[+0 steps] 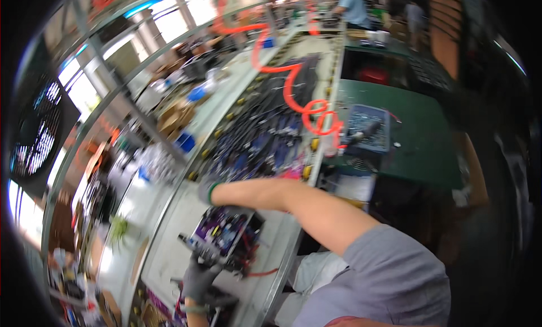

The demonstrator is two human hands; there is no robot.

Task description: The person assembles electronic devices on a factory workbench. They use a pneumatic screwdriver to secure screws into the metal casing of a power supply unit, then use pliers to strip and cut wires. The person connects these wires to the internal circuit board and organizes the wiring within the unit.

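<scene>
An open metal-cased electronic unit [223, 231], packed with circuit parts and coloured wires, sits tilted on the pale conveyor line. At its lower-left end my left hand [200, 279], in a grey glove, grips its dark edge; blur smears the fingertips. Red wires [262, 273] trail from the unit's lower right side. My right arm stretches across above the unit. Its hand [208, 191], in a grey glove with a green cuff, is by the line's far edge near a heap of dark cables [257, 140]; its fingers are hidden. Below my left hand lies another partly seen unit [212, 315].
An orange coiled hose [291, 90] hangs over the line. To the right, a blue tray [368, 126] of small parts rests on a green table [420, 121]. Metal frame posts [121, 87] and cluttered shelves stand left. A person [354, 8] in blue is far off.
</scene>
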